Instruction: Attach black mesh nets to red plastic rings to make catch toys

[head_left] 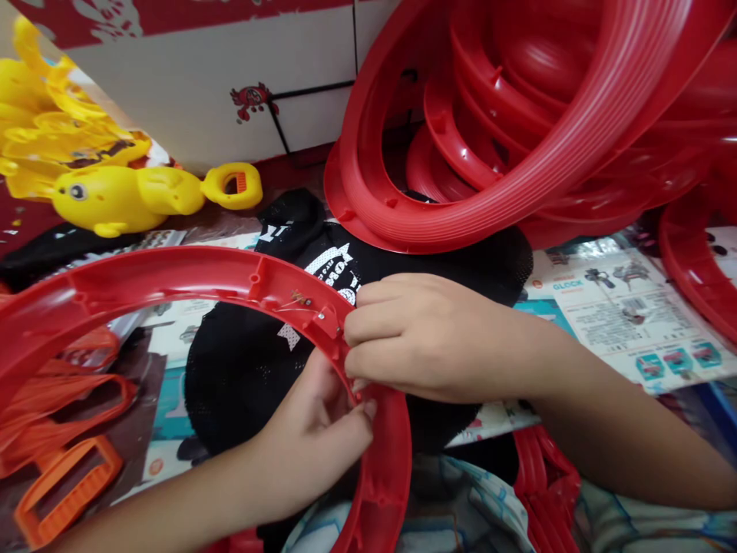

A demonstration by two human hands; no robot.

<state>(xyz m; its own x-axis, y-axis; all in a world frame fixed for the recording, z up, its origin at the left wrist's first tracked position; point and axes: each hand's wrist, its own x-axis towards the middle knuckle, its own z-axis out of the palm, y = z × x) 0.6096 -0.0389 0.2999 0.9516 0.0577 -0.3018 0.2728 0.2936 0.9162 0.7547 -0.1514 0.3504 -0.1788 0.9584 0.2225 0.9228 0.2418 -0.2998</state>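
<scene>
The person is holding an open-backed red plastic ring [385,468] above the black cloth [242,384] toward the table's near edge, with its arc reaching out past the left of the view. The left hand [314,438] is closing its thumb and fingers on the inner rim, while the right hand [414,338] is curling its fingers inward at the same section; the fingertips are hiding whatever they may be gripping, so I cannot tell. Small metallic parts [301,298] with fine wire are lying in the channel just beside the right knuckles, seemingly loose; a tilt of the ring could be spilling them onto the cloth, and a catching fingertip could be pulling the wire free. Because both hands are bearing on one short section, the unsupported arc could be twisting the ring out of the left pinch. Toward the far edge, red rings [530,184] are leaning in a tilted heap, and a bump from the right forearm could be sending them sliding.
</scene>
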